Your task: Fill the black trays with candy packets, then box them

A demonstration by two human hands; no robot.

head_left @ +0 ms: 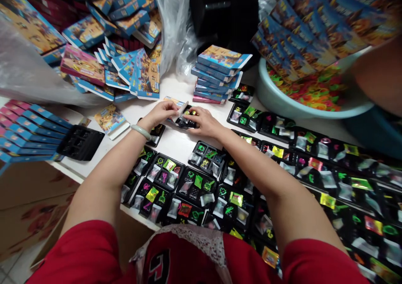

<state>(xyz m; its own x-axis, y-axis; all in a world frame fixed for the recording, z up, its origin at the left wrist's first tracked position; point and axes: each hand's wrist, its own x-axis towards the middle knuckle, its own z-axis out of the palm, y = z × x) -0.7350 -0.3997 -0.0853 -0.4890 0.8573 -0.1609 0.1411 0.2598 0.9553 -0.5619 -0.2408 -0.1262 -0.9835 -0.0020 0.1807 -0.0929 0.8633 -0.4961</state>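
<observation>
Soft light — blurred, stretched edges

Packing workshop, stacked boxes [216, 72], filled black trays [195, 193]

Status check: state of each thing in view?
Left hand: closed on the box's end
Box: open at the tray end
Right hand: fingers gripping the tray
Tray: filled, against the box's open end
Loose box: lying flat, end flap out
Box stack: standing, edges uneven
Laid-out trays: filled, face up
Basin: holding bright pieces
</observation>
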